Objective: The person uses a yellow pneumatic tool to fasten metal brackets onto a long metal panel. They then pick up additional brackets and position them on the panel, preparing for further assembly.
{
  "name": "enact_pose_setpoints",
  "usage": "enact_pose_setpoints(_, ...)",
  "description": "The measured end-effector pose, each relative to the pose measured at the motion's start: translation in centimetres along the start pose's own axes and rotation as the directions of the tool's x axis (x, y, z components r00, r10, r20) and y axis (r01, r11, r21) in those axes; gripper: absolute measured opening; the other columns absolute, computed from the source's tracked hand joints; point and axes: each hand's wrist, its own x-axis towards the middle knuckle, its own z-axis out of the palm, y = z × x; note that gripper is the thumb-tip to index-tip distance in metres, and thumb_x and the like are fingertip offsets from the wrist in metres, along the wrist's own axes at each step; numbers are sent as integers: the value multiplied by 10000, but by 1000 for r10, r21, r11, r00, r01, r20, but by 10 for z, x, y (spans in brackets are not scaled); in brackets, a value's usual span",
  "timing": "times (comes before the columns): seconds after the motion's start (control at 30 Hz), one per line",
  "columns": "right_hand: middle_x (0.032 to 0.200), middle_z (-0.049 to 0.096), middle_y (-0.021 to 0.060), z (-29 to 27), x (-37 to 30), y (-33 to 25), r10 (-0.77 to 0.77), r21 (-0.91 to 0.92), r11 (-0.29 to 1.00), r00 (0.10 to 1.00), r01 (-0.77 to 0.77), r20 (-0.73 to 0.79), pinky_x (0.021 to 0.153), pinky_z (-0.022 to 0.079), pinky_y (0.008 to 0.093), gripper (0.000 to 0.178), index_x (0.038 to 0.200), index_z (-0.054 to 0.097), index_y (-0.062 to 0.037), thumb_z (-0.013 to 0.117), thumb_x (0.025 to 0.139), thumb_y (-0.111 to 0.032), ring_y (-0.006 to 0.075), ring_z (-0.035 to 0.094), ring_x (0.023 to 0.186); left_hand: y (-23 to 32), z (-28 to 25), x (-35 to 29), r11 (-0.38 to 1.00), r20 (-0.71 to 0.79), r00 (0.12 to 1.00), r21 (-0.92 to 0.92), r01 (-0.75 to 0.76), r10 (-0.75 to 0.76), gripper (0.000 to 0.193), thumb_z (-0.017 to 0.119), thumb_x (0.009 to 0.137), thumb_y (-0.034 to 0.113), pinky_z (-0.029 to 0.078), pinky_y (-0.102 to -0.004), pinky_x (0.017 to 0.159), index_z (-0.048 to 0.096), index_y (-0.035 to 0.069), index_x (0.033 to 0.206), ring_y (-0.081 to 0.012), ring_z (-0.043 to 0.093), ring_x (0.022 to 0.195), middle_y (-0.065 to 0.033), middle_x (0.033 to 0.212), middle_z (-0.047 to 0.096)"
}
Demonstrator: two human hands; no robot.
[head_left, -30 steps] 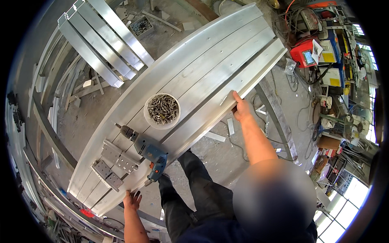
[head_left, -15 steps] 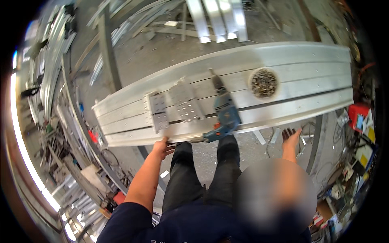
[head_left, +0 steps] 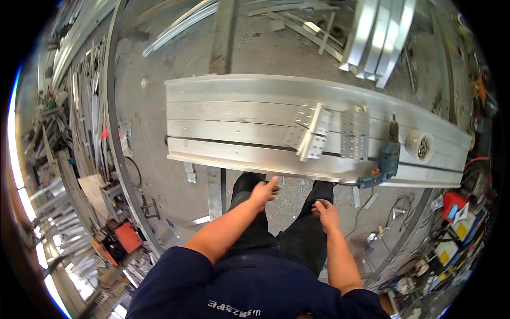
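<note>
My left hand [head_left: 264, 194] is in the air just short of the near edge of a long ribbed metal plank [head_left: 228, 112]. Its fingers are apart and hold nothing. Over my right thigh, my right hand [head_left: 326, 213] hangs with loosely bent fingers and nothing visible in it. Perforated metal brackets [head_left: 313, 130] lie on the plank, with more perforated brackets [head_left: 355, 133] to their right. Farther right, a blue-green power drill [head_left: 387, 159] rests with its handle over the near edge. Beside the drill stands a white tub [head_left: 414, 146] of small metal fasteners.
Shiny metal profiles [head_left: 380, 40] lie beyond the plank at the far right. A steel beam [head_left: 220, 37] runs beneath the plank. Long metal stock [head_left: 79, 119] and scrap crowd the left. Cables [head_left: 406, 204] and a red box [head_left: 453, 204] are at the right.
My view has shifted left along the plank, so the brackets, drill and tub appear farther right. My left hand has come away from the plank's edge. My right hand has moved inward.
</note>
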Motion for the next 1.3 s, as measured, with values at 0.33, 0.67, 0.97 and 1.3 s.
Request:
enact_pose_setpoints(0.33, 1151, 563, 195, 189, 10, -51, 123, 91, 986, 979, -138, 161, 825, 521, 364, 623, 1290, 438, 38, 623, 900, -411, 260, 611, 943, 47, -287, 37, 861, -148, 985, -487, -147, 85, 685, 644, 806, 603, 399, -443, 917, 530, 100, 1256, -238, 524, 1097, -62, 1226, 577)
enact_pose_setpoints(0.67, 1212, 536, 94, 225, 66, -51, 121, 576, 808, 991, -126, 47, 980, 430, 446, 410, 1247, 486, -77, 627, 894, -230, 275, 530, 1091, 74, -243, 50, 462, -70, 978, -873, -157, 199, 451, 726, 793, 254, 392, -419, 1011, 563, 112, 1189, -261, 534, 1129, -54, 1173, 599)
enact_pose_setpoints(0.97, 1179, 564, 102, 211, 55, -34, 169, 478, 857, 981, -192, 91, 969, 440, 442, 378, 1252, 486, -88, 600, 913, -210, 277, 539, 1099, 45, -250, 51, 484, -73, 973, -858, -172, 217, 422, 701, 816, 246, 404, -381, 1011, 556, 89, 1179, -252, 540, 1111, -57, 1147, 600)
enact_pose_setpoints(1.3, 1131, 605, 135, 216, 46, -50, 234, 315, 911, 963, -265, 134, 882, 487, 411, 425, 1238, 495, -46, 606, 919, -303, 279, 595, 999, 58, -246, 50, 492, -97, 973, -850, -191, 209, 479, 705, 827, 301, 399, -384, 1006, 536, 84, 1219, -247, 527, 1134, -71, 1188, 586)
